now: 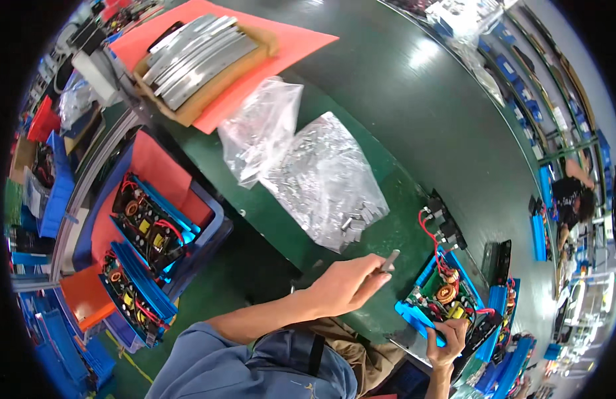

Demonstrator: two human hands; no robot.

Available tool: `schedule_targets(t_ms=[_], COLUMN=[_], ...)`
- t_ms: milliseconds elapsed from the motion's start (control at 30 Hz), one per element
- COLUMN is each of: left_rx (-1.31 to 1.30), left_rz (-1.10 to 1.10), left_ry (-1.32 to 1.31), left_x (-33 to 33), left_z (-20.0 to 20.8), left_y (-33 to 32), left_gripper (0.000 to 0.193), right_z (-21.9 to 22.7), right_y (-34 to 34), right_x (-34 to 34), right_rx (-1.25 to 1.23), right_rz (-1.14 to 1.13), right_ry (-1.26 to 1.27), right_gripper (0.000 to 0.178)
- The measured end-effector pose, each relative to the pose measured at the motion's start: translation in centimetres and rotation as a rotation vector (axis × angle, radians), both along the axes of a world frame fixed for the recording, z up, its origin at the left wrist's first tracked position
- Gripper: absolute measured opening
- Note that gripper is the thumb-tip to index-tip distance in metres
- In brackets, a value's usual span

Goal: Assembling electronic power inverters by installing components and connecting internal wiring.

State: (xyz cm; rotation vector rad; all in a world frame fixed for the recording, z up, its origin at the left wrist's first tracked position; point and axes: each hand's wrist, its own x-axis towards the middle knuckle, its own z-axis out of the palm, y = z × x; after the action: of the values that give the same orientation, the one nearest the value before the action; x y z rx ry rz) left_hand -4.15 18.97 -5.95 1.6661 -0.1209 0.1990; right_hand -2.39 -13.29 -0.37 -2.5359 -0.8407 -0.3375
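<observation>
My left hand (344, 284) is above the green bench, its thumb and fingers pinching a small flat grey metal piece (390, 260). Over at the right, my right hand (449, 339) grips the near end of a blue metal housing (411, 317). That housing is open on top; a circuit board, a copper-wound ring coil (446, 293) and red wires show inside. A black end panel (446, 221) hangs on the red wires past its far end. Left of the housing lies a clear plastic bag (328, 179) with small metal pieces (354, 225) on it.
A blue bin (218, 223) at the left holds open blue electronic units (148, 226). Metal strips (202, 60) fill a cardboard tray on a pink sheet (301, 41). More blue units (511, 362) stand beside my right hand. Another person (574, 196) is at the far right.
</observation>
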Motion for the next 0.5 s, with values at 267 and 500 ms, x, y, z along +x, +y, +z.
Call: schedule_targets(t_ms=[267,500], left_rx=[-0.129,-0.256], left_rz=[-0.144,-0.034], left_ry=[-0.377,-0.392], left_x=[-1.9,-1.9], left_z=[-1.0,-1.3], left_y=[1.7,0.8], left_gripper=[0.013,0.015], right_z=[4.5,-1.9], right_y=[16.9,27.1], right_x=[5.4,12.9], right_rx=[-0.054,-0.142], right_rz=[0.371,0.695], right_ry=[0.198,0.201], right_gripper=[0.026,0.059])
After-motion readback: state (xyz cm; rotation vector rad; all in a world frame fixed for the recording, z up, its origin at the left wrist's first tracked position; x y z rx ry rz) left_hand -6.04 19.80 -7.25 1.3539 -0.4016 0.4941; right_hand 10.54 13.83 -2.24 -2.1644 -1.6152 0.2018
